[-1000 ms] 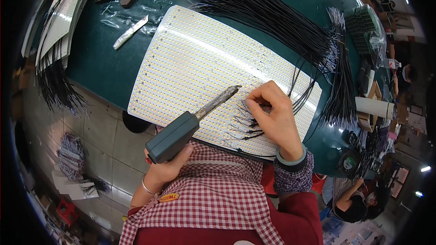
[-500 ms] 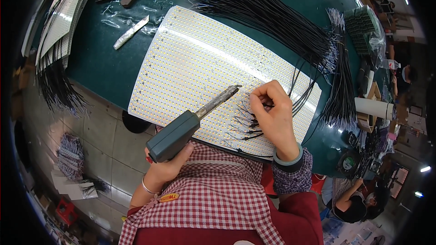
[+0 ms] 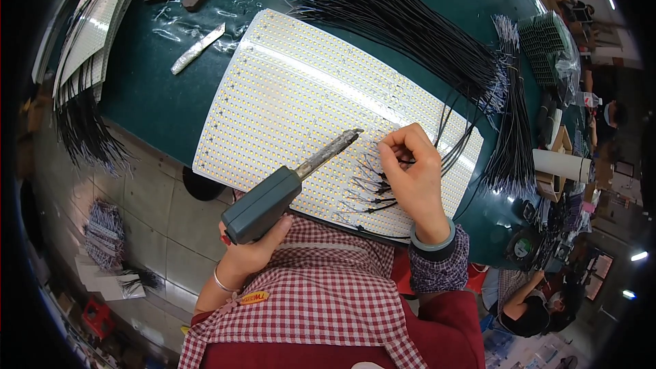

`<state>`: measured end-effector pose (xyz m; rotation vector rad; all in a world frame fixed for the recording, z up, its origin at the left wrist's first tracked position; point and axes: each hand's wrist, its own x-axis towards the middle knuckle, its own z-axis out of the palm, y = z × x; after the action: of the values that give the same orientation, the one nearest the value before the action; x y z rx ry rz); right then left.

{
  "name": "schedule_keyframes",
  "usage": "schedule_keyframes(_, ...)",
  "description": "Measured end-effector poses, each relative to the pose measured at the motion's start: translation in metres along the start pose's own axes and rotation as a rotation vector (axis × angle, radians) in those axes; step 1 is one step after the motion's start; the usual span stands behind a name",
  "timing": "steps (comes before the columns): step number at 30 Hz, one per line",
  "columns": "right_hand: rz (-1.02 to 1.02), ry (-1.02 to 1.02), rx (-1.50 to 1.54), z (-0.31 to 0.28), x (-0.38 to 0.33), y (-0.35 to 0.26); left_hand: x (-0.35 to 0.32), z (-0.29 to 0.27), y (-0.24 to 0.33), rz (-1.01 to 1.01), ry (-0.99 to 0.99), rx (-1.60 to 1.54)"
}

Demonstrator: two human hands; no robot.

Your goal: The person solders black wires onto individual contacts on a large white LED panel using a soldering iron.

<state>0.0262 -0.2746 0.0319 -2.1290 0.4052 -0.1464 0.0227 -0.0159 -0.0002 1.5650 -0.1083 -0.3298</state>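
A dark green surface [image 3: 157, 89] is carrying a broad white LED panel [image 3: 301, 96], dotted with rows of small yellow emitters and lying tilted across the middle of the view. A thick bundle of black wires [image 3: 403, 27] is fanning over the panel's far edge, and a second bundle [image 3: 512, 130] is lying just beside its right edge. A flat metal blade [image 3: 198, 48] is resting on the surface, apart from the panel's upper left corner.

As a judgement, the hot tip is working very near the fingers, so a slip of either hand could be burning skin or scorching the emitters beside the joint; a wire pinched loosely could also be shifting off its pad.

The left hand [image 3: 256, 246] is clenching around the grey-green handle of a soldering iron [image 3: 287, 184], whose metal tip is reaching onto the panel near its lower right part. The right hand [image 3: 413, 178] is curling its fingers closed, pinching a thin black wire [image 3: 372, 181] against the panel, just beside the iron's tip. Several short leads are already lying attached below it.
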Motion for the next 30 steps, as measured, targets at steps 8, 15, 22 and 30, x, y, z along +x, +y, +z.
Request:
schedule_keyframes(8, -0.115, 0.059, -0.152, 0.011, -0.001, 0.009, 0.001, 0.0, -0.001, 0.003, -0.022, 0.032)
schedule_keyframes(15, -0.15, 0.091, -0.222, 0.014, -0.001, 0.009, 0.008, -0.001, -0.001, 0.073, -0.078, 0.127)
schedule_keyframes(22, -0.157, 0.108, -0.243, 0.015, -0.001, 0.009, 0.007, -0.001, -0.003, 0.077, -0.102, 0.117)
schedule_keyframes(30, -0.159, 0.108, -0.242, 0.015, -0.001, 0.009, 0.008, -0.001, -0.001, 0.036, -0.14, 0.127)
